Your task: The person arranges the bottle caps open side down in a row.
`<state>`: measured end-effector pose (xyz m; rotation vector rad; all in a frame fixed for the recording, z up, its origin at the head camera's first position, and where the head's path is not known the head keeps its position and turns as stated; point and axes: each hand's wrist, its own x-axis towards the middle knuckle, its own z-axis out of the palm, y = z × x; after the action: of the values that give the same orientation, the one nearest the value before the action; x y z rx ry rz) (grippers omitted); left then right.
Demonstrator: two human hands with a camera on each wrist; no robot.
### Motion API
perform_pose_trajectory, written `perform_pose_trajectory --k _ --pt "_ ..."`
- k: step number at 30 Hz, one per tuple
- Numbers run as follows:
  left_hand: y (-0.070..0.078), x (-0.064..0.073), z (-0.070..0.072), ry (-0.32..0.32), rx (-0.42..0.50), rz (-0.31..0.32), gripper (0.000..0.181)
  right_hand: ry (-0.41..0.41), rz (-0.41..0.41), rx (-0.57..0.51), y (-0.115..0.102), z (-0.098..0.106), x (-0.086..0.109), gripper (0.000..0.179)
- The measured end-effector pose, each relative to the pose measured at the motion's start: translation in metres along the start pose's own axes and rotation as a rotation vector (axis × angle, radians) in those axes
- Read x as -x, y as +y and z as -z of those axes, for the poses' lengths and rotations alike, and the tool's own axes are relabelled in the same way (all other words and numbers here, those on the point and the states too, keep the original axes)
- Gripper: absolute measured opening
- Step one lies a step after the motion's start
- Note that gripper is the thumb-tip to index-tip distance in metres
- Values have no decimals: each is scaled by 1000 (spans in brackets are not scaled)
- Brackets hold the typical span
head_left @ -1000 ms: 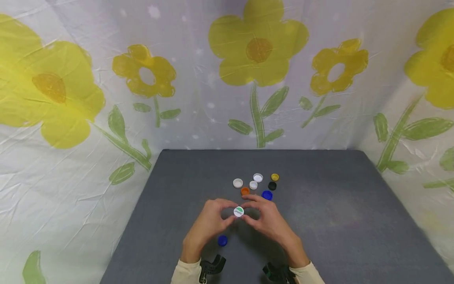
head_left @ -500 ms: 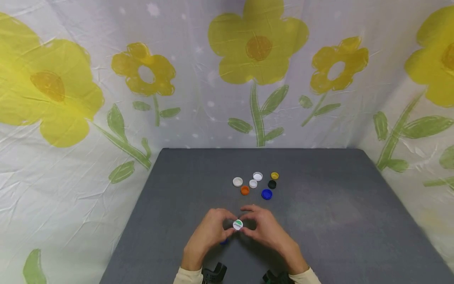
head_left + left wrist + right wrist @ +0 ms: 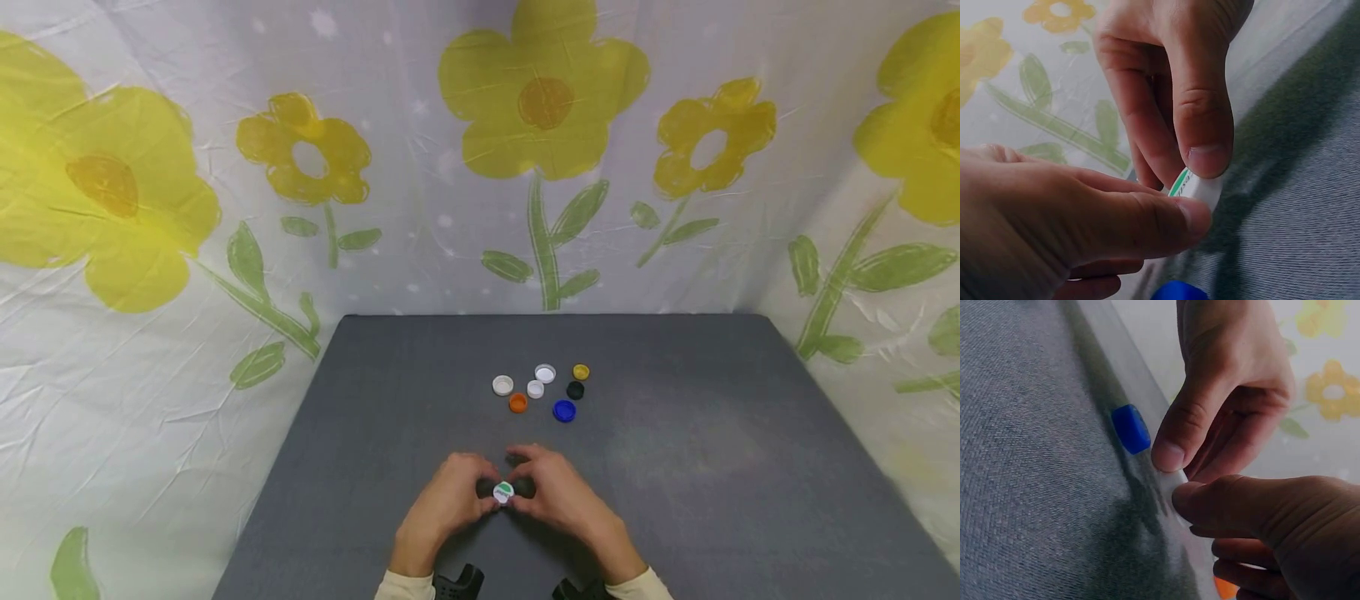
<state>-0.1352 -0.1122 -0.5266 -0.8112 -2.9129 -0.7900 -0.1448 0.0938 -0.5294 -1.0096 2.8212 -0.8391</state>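
A white bottle cap [image 3: 503, 492] with a green-and-white printed top is held low over the grey table, label up, between both hands. My left hand [image 3: 448, 497] pinches its left side between thumb and fingers. From the other side, my right hand [image 3: 558, 490] pinches it in the same way. In the left wrist view both thumbs press the white rim [image 3: 1209, 192]. A blue cap [image 3: 1130, 429] stands close by in the right wrist view; the left hand hides it in the head view.
Farther back on the table [image 3: 375, 417] lie several loose caps: orange [image 3: 518, 403], blue [image 3: 564, 411], black [image 3: 575, 390], yellow [image 3: 581, 372], and white ones [image 3: 502, 385]. A flowered curtain [image 3: 420, 217] rises behind the table and at its sides.
Both hands have moved toward the person, carrying the white cap with them. The blue cap near the left wrist has become hidden under the left hand in the head view.
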Motion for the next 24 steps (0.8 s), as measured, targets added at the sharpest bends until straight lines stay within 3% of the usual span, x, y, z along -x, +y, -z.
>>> perform_pose_trajectory --k 11,17,24 --pt "0 -1 -7 -74 -69 37 21 -54 -32 -11 1 -3 1 20" --pt "2 0 -9 -68 -79 59 22 -64 -47 -11 2 -4 3 21" --pt "2 -1 -4 -36 -100 17 27 -31 -37 -6 1 -1 3 21"
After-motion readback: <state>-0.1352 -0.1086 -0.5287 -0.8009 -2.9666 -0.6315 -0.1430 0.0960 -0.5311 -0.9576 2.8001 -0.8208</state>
